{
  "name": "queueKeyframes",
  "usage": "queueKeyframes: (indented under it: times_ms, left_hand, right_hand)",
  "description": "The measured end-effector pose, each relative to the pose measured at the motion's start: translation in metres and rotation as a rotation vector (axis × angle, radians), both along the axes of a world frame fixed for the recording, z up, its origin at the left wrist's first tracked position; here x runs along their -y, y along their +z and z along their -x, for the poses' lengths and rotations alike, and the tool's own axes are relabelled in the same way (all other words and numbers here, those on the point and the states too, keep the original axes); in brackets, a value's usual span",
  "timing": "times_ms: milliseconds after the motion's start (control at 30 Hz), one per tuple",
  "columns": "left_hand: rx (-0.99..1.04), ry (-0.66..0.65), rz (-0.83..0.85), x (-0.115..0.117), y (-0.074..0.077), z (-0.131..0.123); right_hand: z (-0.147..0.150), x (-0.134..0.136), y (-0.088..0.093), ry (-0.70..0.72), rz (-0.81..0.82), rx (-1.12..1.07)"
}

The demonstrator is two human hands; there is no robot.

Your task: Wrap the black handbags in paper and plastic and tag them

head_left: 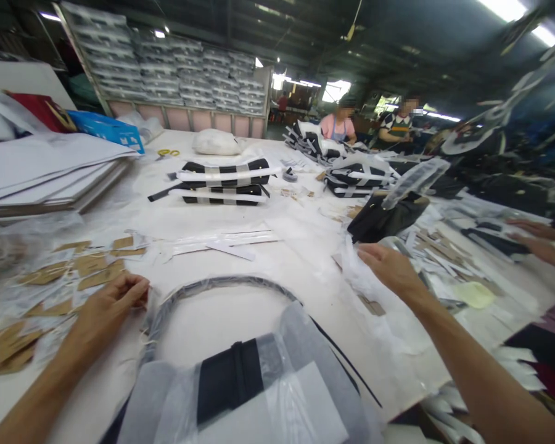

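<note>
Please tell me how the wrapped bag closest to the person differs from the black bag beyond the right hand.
The near bag has pale wrapping over much of it, while the far bag shows mostly black.
The near bag's grey handle arches across the table; the far bag has a translucent strip slanting up across its top.
The picture's bottom edge cuts off the near bag, but not the far bag.
Both show black material.

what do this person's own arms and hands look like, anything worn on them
The left hand and right hand are ungloved. Both forearms are uncovered as far as they show, with no sleeve, watch or bracelet in view.
</note>
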State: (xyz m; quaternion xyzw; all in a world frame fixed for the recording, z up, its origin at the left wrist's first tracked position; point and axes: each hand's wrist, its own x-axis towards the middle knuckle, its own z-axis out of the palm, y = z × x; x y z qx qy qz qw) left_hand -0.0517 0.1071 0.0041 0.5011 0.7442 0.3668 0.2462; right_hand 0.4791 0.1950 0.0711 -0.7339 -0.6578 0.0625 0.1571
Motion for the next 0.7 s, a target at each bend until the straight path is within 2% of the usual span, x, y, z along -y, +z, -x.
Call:
queueKeyframes:
  times_ms: [67, 167, 300, 433, 533, 600, 700]
  left_hand:
    - [0.017, 0.008, 0.011, -0.001, 0.000, 0.001]
    - [0.065, 0.024, -0.006, -0.001, 0.000, -0.001]
    - [0.094, 0.008, -0.050, 0.001, 0.003, -0.005]
    - [0.164, 0.004, -0.095, 0.003, 0.005, -0.010]
    - [0.216, 0.019, -0.109, 0.004, 0.005, -0.012]
    - [0.234, 0.017, -0.126, 0.004, 0.004, -0.012]
    - [0.242, 0.016, -0.142, 0.002, 0.001, -0.011]
  right_hand:
    - [-0.009, 0.011, -0.003, 0.027, 0.103, 0.041]
    - [-0.012, 0.019, -0.020, 0.073, 0.202, 0.141]
    - [-0.009, 0.018, -0.046, 0.108, 0.232, 0.288]
    - [-0.017, 0.011, -0.057, 0.128, 0.236, 0.328]
    - [-0.025, -0.001, -0.053, 0.183, 0.302, 0.346]
    - [-0.022, -0.011, -0.044, 0.219, 0.351, 0.364]
    - [0.015, -0.024, -0.019, 0.267, 0.256, 0.380]
